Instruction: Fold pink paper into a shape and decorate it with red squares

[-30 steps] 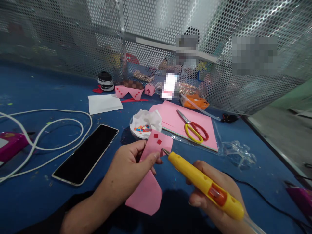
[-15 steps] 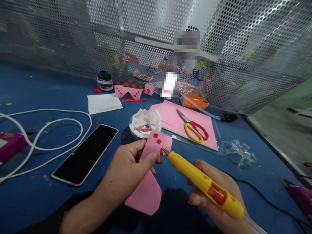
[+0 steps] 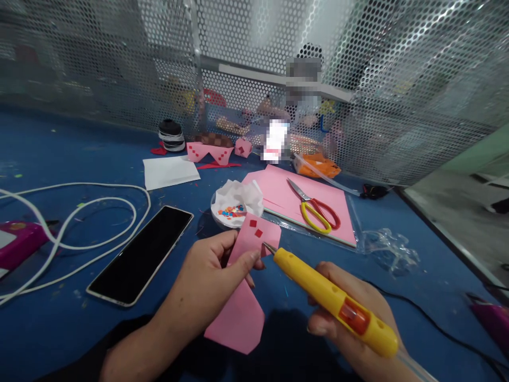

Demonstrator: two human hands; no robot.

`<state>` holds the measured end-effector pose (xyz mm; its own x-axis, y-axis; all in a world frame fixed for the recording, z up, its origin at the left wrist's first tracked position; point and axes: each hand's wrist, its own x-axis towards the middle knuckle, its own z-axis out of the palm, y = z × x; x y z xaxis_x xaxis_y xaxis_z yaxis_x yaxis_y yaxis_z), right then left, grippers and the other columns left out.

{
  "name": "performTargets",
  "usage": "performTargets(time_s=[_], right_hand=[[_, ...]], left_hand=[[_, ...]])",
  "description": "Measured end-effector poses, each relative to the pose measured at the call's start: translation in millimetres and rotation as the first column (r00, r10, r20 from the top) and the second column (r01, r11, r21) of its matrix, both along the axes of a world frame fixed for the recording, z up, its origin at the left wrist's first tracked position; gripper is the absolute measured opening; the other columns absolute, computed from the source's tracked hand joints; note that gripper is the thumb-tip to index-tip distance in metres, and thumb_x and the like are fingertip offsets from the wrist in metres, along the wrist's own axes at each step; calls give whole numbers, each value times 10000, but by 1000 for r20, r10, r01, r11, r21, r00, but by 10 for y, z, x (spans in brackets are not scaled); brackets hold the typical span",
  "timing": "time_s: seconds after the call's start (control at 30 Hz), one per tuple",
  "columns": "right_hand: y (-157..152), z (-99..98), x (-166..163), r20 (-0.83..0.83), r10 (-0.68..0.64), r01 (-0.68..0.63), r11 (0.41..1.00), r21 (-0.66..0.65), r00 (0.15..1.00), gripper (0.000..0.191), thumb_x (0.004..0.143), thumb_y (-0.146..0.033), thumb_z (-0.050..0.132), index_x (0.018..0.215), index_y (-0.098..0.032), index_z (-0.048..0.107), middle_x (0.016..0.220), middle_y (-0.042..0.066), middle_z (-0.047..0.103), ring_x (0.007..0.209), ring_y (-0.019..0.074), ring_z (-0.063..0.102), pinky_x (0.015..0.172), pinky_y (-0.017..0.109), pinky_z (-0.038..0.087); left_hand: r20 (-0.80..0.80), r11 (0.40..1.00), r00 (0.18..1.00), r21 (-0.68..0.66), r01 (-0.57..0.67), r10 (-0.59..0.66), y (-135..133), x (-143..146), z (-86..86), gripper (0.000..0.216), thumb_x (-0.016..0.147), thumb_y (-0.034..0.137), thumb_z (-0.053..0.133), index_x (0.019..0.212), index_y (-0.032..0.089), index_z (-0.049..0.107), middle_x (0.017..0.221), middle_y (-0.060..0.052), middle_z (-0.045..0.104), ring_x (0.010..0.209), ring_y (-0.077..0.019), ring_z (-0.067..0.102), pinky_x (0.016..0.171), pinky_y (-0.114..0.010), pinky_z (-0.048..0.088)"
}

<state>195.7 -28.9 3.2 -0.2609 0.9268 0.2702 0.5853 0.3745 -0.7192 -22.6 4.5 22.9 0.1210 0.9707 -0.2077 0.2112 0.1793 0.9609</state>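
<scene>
near centre: left hand pinches pink paper.
right hand grips yellow tool, metal tip at the paper.

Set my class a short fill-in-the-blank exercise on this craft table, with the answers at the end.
1. The right hand holds a glue gun whose body is ____ in colour.
2. The paper piece in the left hand shows ____ red squares.
3. The scissors lie over a ____ sheet.
4. The phone lies to the ____ of both hands.

Missing words: yellow; two; pink; left.

The tool looks glossy plastic, the cutout matt.
</scene>
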Motion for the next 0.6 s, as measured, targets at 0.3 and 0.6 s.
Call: performTargets(time_s=[0.3,0.6], right_hand=[[-11,32,21,43,8,-7,999,-37,999,543,805,-769,536,709,-235,507,563,-47,554,445,125,500,411,275,324],[-7,16,19,54,10,-9,1000,-17,998,558,820,-775,504,682,-235,471,549,-59,490,431,108,435,413,273,287]], left_hand=[[-11,1000,1000,-20,-9,9,-17,8,12,165,832,356,639,756,225,706,520,48,631,438,-99,548,391,-181,360],[-13,1000,1000,-3,-4,4,-18,-12,-2,172,825,363,645,752,222,710,601,25,678,492,-113,585,425,-190,391]])
